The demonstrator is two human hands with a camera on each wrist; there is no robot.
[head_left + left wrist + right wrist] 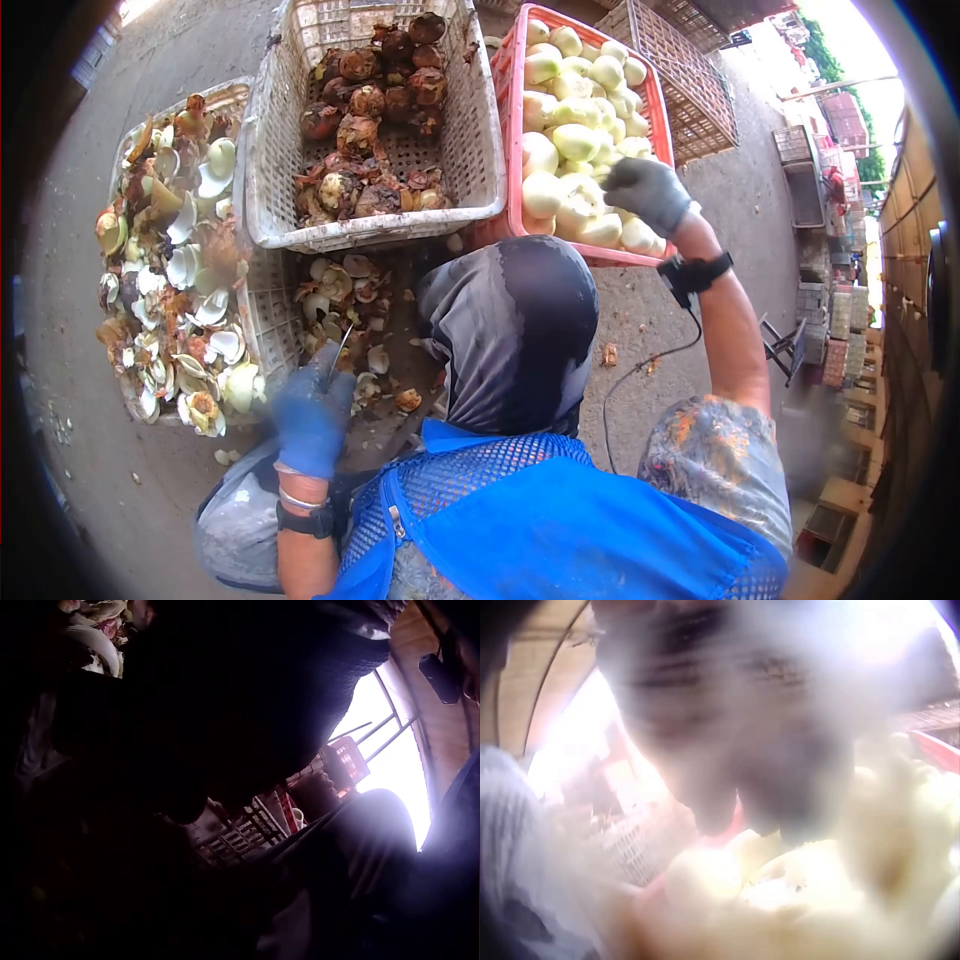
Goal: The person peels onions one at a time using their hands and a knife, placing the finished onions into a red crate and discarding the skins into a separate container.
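My left hand, in a blue glove, holds a small knife whose thin blade points up past the fingers. It is over the ground beside the crate of peelings; its own wrist view is mostly dark. My right hand, in a grey glove, is over the right side of a pink crate heaped with peeled, pale onions. In the right wrist view, its fingers point down with the tips right at a pale onion, and haze blurs that view.
A white crate holds several brown, unpeeled onions. Left of it, a crate overflows with onion peelings. More scraps lie on the ground. A cable hangs from the right wrist. A brown crate stands behind.
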